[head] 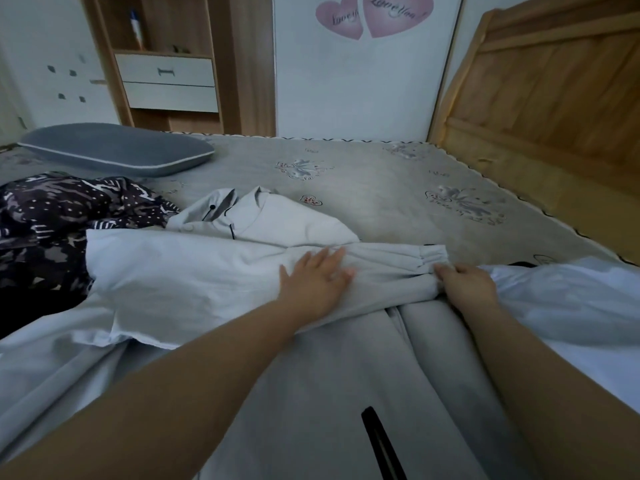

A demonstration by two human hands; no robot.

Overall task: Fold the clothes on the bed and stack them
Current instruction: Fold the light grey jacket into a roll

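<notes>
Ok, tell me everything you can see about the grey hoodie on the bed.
The hoodie is pale grey, soft-looking fabric, lying flat on the bed with its hood farthest from the camera. It has dark drawcords and a dark slit low on the front. One sleeve, with a gathered cuff, is folded across the body. The left hand presses flat on it; the right hand pinches it near the cuff.

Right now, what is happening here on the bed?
A person is folding a grey hoodie spread on the bed. The left hand lies flat on its sleeve, which is laid across the body, and the right hand pinches the sleeve near the cuff. A dark patterned garment lies unfolded on the left.
</notes>
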